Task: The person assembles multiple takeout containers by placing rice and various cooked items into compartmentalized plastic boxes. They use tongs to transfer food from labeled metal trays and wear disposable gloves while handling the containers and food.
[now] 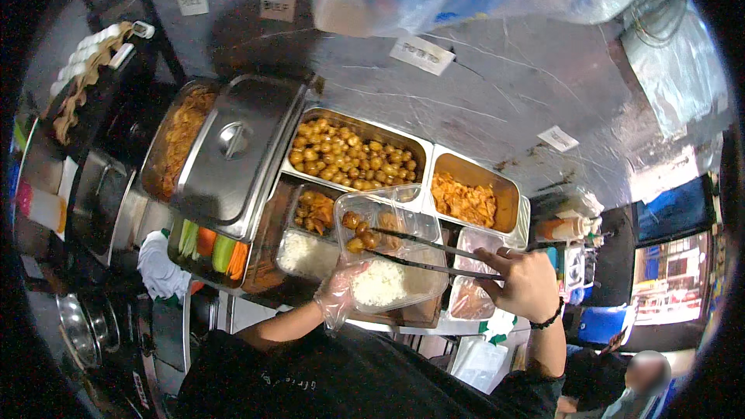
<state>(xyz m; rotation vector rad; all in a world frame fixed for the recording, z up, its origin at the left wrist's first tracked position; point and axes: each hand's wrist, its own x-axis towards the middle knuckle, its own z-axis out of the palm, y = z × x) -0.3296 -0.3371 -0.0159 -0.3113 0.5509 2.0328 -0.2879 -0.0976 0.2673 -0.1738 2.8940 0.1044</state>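
My left hand (337,295), in a clear plastic glove, grips the near left edge of a clear takeout container (429,281). White rice (379,283) fills the container's near compartment, and a few glazed baby potatoes (356,233) sit in its far left one. Bare, with a dark beaded bracelet at the wrist, my right hand (521,283) is closed around black tongs (444,270). The tips of the tongs reach in at the potatoes; whether they pinch one I cannot tell. Behind the held container, partly covered by it, another takeout container (289,234) has rice and browned meat in it.
Beyond stand a steel pan (423,157) of baby potatoes and a pan (508,195) of orange-sauced meat. At left are a lidded steel pan (260,136), cut vegetables (221,252) and a white cloth (161,268). Clear containers (470,299) lie at right. A person (597,376) is at lower right.
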